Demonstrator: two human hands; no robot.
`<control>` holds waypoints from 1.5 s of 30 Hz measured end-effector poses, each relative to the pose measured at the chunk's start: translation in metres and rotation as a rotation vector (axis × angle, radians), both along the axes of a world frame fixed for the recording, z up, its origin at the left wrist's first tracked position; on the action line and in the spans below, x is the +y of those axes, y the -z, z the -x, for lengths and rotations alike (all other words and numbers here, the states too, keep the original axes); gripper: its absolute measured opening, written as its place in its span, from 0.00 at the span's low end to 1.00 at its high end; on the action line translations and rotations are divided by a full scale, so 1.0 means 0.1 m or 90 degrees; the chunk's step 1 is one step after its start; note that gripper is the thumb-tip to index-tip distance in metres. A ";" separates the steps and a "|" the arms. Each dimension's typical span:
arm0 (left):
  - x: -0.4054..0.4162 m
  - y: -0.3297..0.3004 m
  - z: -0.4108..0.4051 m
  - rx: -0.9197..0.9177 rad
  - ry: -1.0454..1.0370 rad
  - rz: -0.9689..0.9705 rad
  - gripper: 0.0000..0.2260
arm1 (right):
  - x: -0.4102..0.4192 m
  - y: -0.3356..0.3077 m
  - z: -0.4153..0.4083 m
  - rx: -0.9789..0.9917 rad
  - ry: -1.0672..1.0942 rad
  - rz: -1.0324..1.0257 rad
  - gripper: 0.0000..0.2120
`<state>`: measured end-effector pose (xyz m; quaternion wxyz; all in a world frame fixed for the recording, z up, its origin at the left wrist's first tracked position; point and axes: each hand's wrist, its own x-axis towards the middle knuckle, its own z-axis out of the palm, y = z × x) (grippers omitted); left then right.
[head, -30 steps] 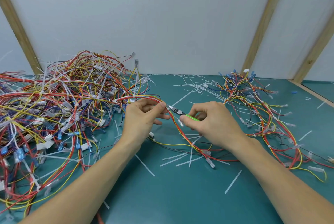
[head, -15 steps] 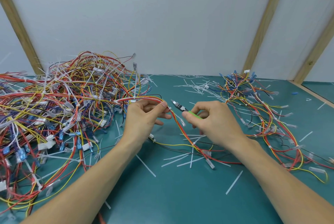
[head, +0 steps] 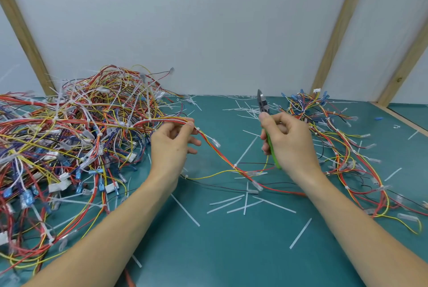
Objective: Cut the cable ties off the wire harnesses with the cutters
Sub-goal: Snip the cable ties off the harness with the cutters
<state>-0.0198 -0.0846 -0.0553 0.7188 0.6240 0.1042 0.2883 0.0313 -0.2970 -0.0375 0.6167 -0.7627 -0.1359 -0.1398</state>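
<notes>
Head view: a limp, light wire harness (head: pixel 215 150) is pinched beside its tie by the left hand (head: pixel 172 141), while green-handled cutters (head: pixel 266 122) are gripped upright in the right hand (head: pixel 289 140).

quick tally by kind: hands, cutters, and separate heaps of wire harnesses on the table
hands: 2, left hand pinching a harness strand, right hand gripping the cutters
cutters: 1
wire harness heaps: 2, big heap on the left, smaller heap on the right
total: 5
</notes>
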 end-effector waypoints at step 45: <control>-0.28 0.09 0.11 0.123 0.255 -0.093 0.07 | 0.14 0.03 0.08 0.087 -0.081 -0.087 0.09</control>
